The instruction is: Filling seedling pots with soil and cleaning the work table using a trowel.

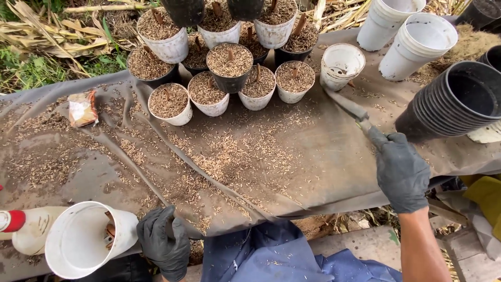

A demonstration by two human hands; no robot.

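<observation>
Black-gloved left hand (163, 242): nearest the camera, fingers curled over the rim side of a white plastic pot (83, 239) lying tilted on its side, mouth toward the viewer; gripping it at the wall.
White plastic pot, condition: nearly empty, with a few short brown stick pieces visible inside near the hand; outer wall clean, inner wall lightly soiled.
Left of that hand: a pale plastic bottle with a red cap (23, 225), lying just beside the pot.
Black-gloved right hand (401, 171): closed around the handle of a narrow metal trowel (348, 107); the blade reaches forward and away from the hand, its tip at the rim of a single empty white pot (341, 65).
Step in hand, as judged: filling pots with husk, with an empty pot held ready at one hand and the trowel extended at the other.
Next move, as judged: calls for a steady grip on the tilted pot and a level blade, since loose husk spills easily.
Between the hands: grey-brown sheet (292, 167) strewn with rice husk.
Beyond the left hand: cluster of filled white and black pots (219, 68), each topped with husk and a brown stick.
Beyond the right hand: stacked white pots (412, 36) and nested black pots (454, 102), empty.
</observation>
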